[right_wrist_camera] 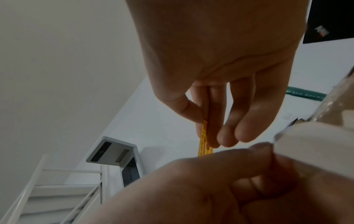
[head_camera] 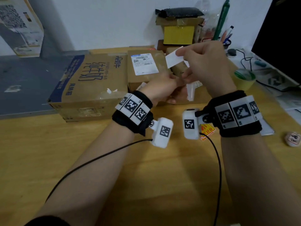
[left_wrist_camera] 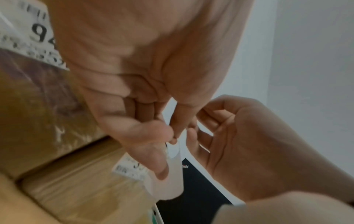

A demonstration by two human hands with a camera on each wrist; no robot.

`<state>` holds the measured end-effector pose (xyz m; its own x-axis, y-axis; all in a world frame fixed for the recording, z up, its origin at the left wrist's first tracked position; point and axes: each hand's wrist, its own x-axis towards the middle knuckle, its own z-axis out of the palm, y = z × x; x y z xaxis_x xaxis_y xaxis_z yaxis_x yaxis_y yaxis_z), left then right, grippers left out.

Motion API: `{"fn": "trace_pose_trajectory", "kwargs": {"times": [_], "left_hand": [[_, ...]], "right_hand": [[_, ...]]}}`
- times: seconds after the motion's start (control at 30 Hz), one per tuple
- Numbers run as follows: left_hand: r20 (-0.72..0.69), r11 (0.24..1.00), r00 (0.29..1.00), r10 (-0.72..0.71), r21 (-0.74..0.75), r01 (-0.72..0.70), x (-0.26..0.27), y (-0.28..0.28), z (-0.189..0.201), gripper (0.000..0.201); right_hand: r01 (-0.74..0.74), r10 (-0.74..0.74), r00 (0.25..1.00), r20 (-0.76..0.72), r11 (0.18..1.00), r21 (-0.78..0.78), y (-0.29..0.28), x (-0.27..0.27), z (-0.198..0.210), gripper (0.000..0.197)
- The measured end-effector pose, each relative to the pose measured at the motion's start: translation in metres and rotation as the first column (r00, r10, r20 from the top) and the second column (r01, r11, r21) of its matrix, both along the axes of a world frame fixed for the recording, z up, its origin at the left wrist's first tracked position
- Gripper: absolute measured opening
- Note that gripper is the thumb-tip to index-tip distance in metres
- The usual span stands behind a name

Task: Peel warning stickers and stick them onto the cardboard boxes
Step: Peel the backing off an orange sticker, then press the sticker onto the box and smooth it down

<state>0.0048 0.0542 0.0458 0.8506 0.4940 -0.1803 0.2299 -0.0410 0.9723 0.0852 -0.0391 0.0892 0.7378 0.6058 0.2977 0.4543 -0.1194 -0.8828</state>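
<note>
My right hand (head_camera: 179,53) is raised over the boxes and pinches a warning sticker (head_camera: 173,58) between thumb and fingers. The sticker shows white in the head view, and its yellow printed face (right_wrist_camera: 205,141) shows in the right wrist view. Just below, my left hand (head_camera: 179,78) pinches the white backing paper (left_wrist_camera: 172,174) between thumb and forefinger. Under the hands lie a large cardboard box with blue print (head_camera: 91,82), a box with a shipping label (head_camera: 146,74) and a low box (head_camera: 200,93). More yellow-red stickers (head_camera: 206,129) lie on the table by my right wrist.
A wooden table (head_camera: 146,168) carries everything. A green tape roll (head_camera: 244,77), cables and a dark monitor (head_camera: 280,38) stand at the right. Stacked boxes with a yellow panel (head_camera: 179,33) are at the back. A crumpled paper ball (head_camera: 293,138) lies at the right edge.
</note>
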Motion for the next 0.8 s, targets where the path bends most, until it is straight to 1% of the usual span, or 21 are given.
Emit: {"fn": "trace_pose_trajectory", "kwargs": {"times": [0.07,0.1,0.17,0.23,0.33,0.43,0.53,0.6,0.67,0.73,0.8], "left_hand": [[0.013,0.998,0.999,-0.041,-0.048,0.042,0.011,-0.007,-0.002,0.023],[0.013,0.994,0.997,-0.08,-0.075,0.081,0.015,-0.011,-0.002,0.02],[0.013,0.977,0.985,-0.171,-0.126,0.171,0.02,-0.015,-0.004,0.02],[0.004,0.972,0.977,-0.214,-0.097,0.213,0.022,-0.013,-0.005,0.025],[-0.046,0.98,0.979,-0.2,-0.007,0.2,0.014,-0.006,-0.003,0.024],[-0.122,0.974,0.983,-0.137,0.163,0.156,-0.008,0.005,0.008,0.017],[-0.121,0.942,0.992,-0.043,0.325,0.081,-0.034,0.018,0.023,0.018],[-0.094,0.915,0.994,0.058,0.404,-0.015,-0.047,0.026,0.033,0.017],[-0.028,0.871,0.989,0.145,0.479,-0.114,-0.057,0.033,0.04,0.011],[0.04,0.838,0.984,0.174,0.518,-0.169,-0.064,0.04,0.041,0.009],[0.06,0.826,0.986,0.156,0.54,-0.163,-0.071,0.046,0.039,0.018]], "right_hand": [[0.001,-0.001,1.0,0.016,1.0,-0.016,-0.007,0.003,0.0,0.029],[0.005,-0.004,1.0,0.022,1.0,-0.02,-0.01,0.005,0.0,0.029],[0.016,-0.016,0.999,0.029,1.0,-0.022,-0.015,0.009,0.0,0.03],[0.031,-0.03,0.999,0.041,0.999,-0.028,-0.018,0.014,-0.002,0.029],[0.027,-0.025,0.998,0.053,0.999,-0.04,-0.019,0.016,-0.003,0.029],[0.01,-0.007,0.999,0.039,0.997,-0.078,-0.014,0.014,-0.005,0.028],[-0.006,0.008,1.0,0.017,0.993,-0.121,-0.005,0.006,-0.005,0.028],[-0.027,0.027,1.0,0.001,0.99,-0.139,0.003,-0.002,-0.005,0.027],[-0.048,0.048,0.999,-0.001,0.986,-0.159,0.011,-0.01,-0.004,0.026],[-0.079,0.076,0.997,-0.026,0.984,-0.158,0.02,-0.019,-0.004,0.023],[-0.111,0.103,0.993,-0.057,0.983,-0.148,0.031,-0.027,-0.004,0.023]]}}
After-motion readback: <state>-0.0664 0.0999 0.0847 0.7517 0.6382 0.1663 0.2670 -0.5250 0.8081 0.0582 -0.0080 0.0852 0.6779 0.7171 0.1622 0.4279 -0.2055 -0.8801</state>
